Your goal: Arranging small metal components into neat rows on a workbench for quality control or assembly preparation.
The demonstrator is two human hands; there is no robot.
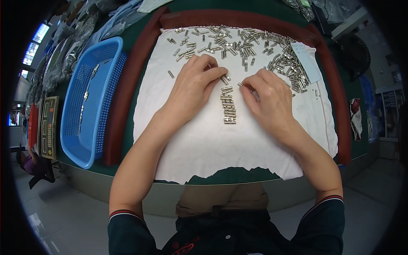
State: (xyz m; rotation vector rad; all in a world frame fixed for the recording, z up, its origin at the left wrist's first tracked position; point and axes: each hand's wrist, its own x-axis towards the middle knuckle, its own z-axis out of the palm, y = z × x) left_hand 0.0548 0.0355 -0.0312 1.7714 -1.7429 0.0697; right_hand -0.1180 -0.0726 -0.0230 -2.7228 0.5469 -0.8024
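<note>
A column of small shiny metal cylinders (228, 106) lies side by side on a white cloth (191, 148). At the column's far end my left hand (195, 80) is closed, thumb and fingers pinching small metal cylinders (225, 79). My right hand (267, 93), just right of the column, has its fingertips closed on another metal cylinder (240, 84). Its curled fingers hide part of that piece. Beyond both hands a loose scatter of metal cylinders (229, 42) spreads over the cloth, thickest toward the far right. One single cylinder (171, 74) lies left of my left hand.
Dark red raised borders (238, 18) frame the cloth at the back and both sides. A blue perforated basket (91, 102) with a few metal pieces stands at the left. On the far right of the cloth lies a pale blue paper slip (305, 61). Bagged items (76, 46) crowd the back left.
</note>
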